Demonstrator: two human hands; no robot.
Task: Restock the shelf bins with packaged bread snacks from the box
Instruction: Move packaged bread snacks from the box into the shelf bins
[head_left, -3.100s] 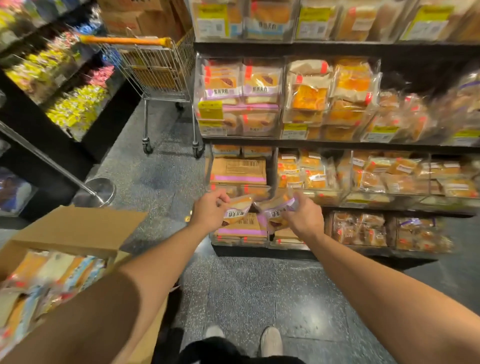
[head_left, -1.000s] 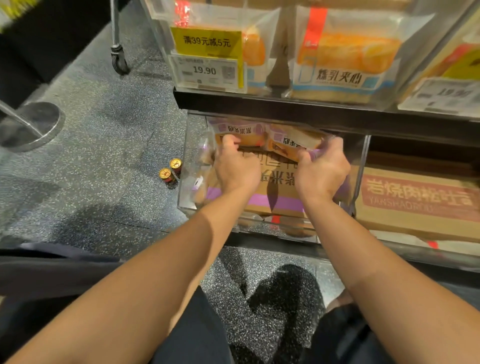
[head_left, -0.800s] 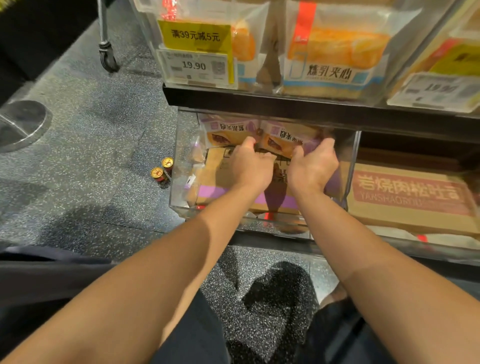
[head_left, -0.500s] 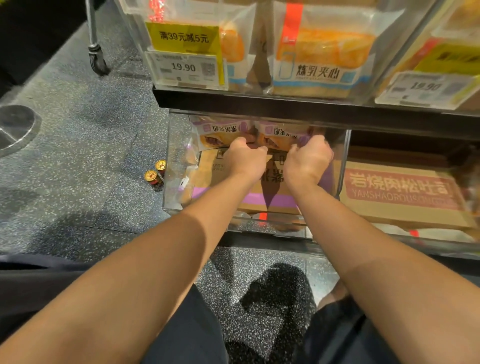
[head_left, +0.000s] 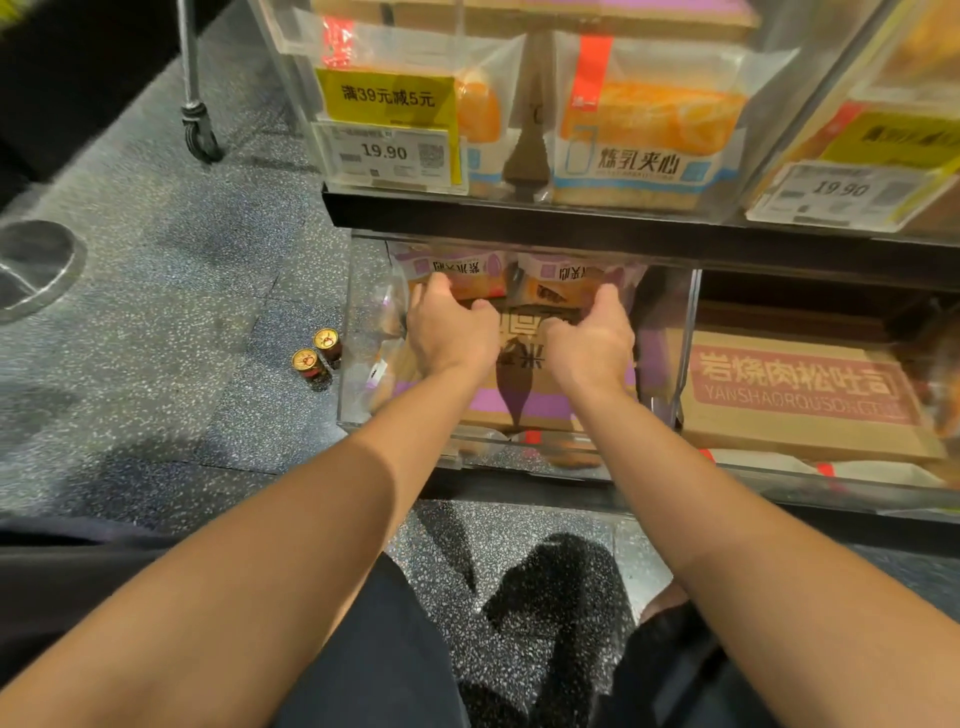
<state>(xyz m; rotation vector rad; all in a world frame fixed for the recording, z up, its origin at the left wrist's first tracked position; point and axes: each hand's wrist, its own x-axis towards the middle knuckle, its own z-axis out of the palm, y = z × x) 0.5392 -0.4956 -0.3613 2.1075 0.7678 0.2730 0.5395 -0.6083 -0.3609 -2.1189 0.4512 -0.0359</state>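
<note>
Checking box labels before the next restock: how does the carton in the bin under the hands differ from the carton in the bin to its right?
The purple-banded carton is partly covered by the left hand and right hand; the red-labelled carton is uncovered. The purple-banded carton has snack packs at its far end; the red-labelled carton shows none there. Both are brown cardboard, lying flat in clear bins.

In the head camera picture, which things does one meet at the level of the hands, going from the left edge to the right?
Round metal base → two small cans on the floor → left hand → right hand → red-labelled carton.
</note>
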